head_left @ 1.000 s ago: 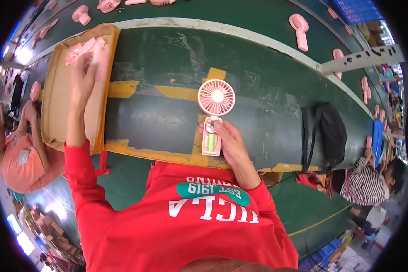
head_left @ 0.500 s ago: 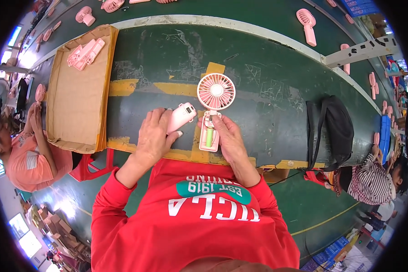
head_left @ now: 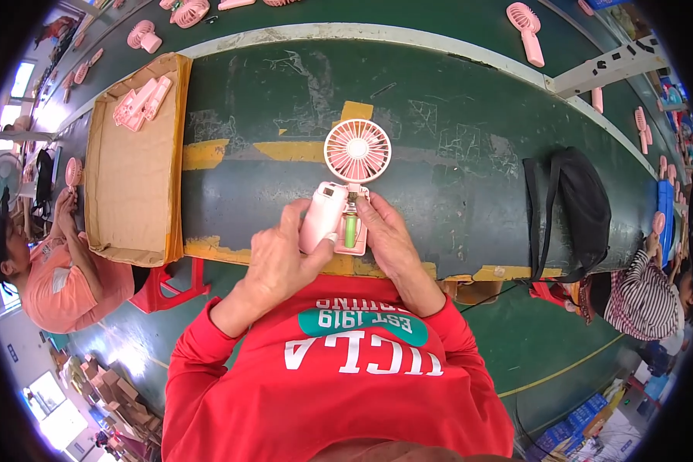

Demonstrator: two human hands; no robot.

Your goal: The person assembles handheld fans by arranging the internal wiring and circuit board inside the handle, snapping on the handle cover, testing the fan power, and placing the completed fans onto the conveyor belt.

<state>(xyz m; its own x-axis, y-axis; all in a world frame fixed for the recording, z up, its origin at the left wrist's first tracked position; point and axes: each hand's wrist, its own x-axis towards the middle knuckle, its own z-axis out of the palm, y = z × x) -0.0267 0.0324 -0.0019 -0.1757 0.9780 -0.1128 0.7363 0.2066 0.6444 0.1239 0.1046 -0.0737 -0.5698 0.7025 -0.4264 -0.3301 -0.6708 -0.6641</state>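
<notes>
A pink handheld fan [head_left: 357,151] lies on the green bench with its round grille pointing away from me. Its handle is uncovered, showing a green battery [head_left: 350,231] and a small circuit part near the neck. My right hand [head_left: 391,237] grips the right side of that handle, thumb near the circuit part. In my left hand [head_left: 279,250] is a pink handle cover [head_left: 323,218], held between thumb and fingers. The cover sits against the left side of the uncovered handle and hides part of it.
A cardboard tray [head_left: 135,192] with several pink shell pieces [head_left: 142,103] stands at left. To the right lies a black bag [head_left: 580,212]. Beyond the white rail, pink fans [head_left: 526,32] rest on a green surface. Co-workers sit left [head_left: 73,277] and right [head_left: 643,304].
My left hand has brought the cover rightward and turned it more upright, up against the fan's handle. My right hand keeps its grip on the fan.
</notes>
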